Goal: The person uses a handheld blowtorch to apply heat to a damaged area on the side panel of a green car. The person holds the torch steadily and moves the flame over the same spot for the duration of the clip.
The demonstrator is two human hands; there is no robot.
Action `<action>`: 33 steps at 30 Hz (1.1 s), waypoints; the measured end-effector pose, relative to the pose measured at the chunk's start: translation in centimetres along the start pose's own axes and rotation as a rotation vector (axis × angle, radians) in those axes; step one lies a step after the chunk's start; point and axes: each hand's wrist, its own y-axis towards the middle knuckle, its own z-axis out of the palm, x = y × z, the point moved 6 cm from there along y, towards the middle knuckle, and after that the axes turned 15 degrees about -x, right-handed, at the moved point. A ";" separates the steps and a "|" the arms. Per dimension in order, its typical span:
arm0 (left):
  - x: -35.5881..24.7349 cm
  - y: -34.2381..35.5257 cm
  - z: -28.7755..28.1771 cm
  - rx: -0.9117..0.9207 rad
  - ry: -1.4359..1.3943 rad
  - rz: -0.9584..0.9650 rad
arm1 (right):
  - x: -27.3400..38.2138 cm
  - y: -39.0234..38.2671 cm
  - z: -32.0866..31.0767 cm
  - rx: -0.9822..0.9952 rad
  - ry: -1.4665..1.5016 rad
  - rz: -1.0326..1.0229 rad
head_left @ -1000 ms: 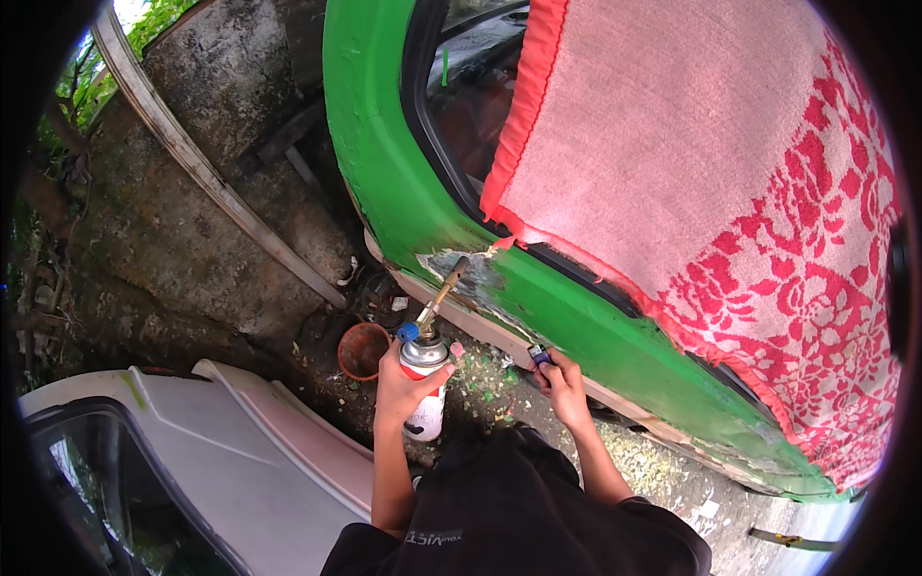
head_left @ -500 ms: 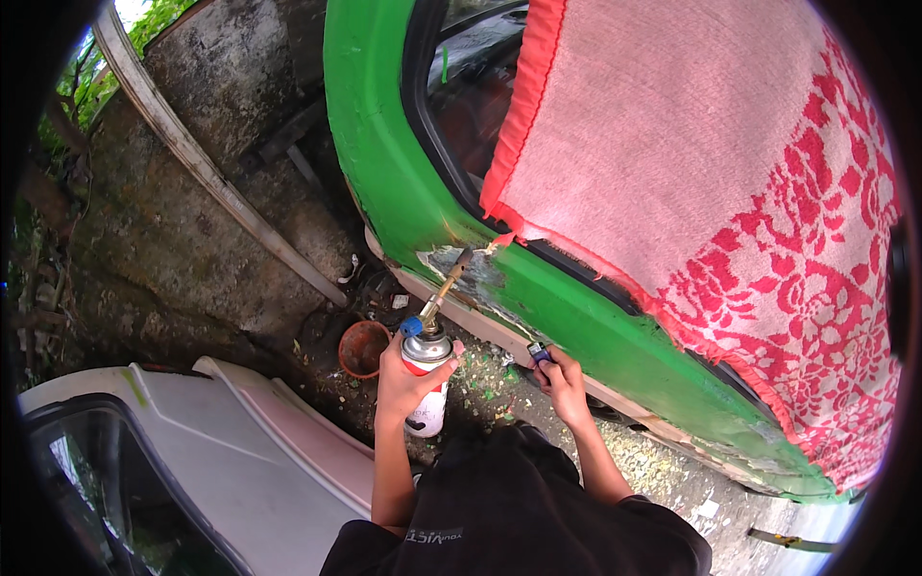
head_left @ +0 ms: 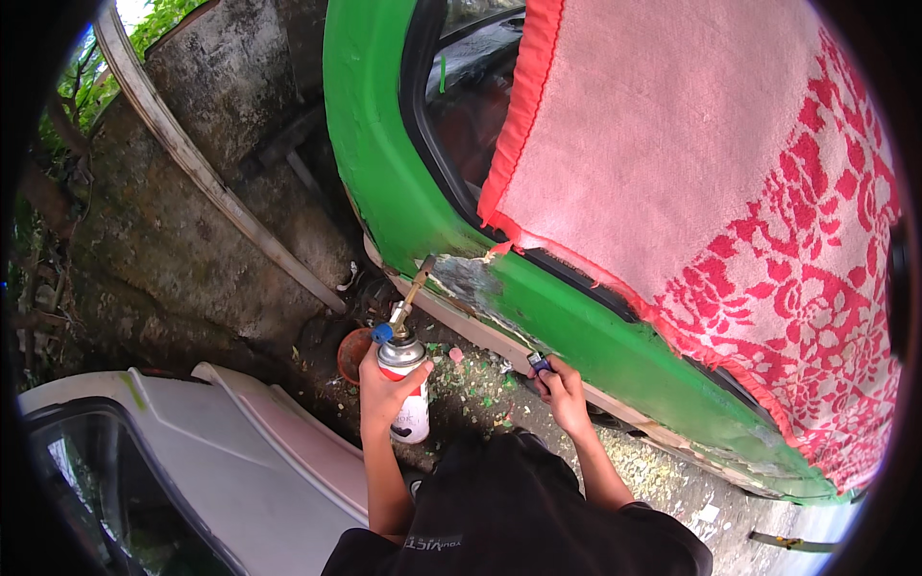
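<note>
Gripping the torch can [head_left: 405,389], the left hand [head_left: 384,392] tilts its nozzle [head_left: 415,284] up-right to the door's bare patch [head_left: 473,280]; the right hand [head_left: 562,396] pinches a lighter [head_left: 540,364] lower right of it

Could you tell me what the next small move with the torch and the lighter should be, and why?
Probably bring the lighter in the right hand up to the torch nozzle. The left hand already aims the gas torch at the bare patch on the green car body, and no flame shows.
</note>
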 end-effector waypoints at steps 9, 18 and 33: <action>-0.3 -1.2 3.2 0.159 -0.069 -0.031 | 0.7 -0.4 1.0 0.005 0.010 0.005; -0.5 0.1 1.0 0.067 0.013 0.055 | 0.3 -0.3 0.9 0.003 -0.002 -0.049; -1.9 1.5 0.9 0.142 0.168 0.121 | 0.7 -0.5 0.3 -0.014 -0.002 -0.051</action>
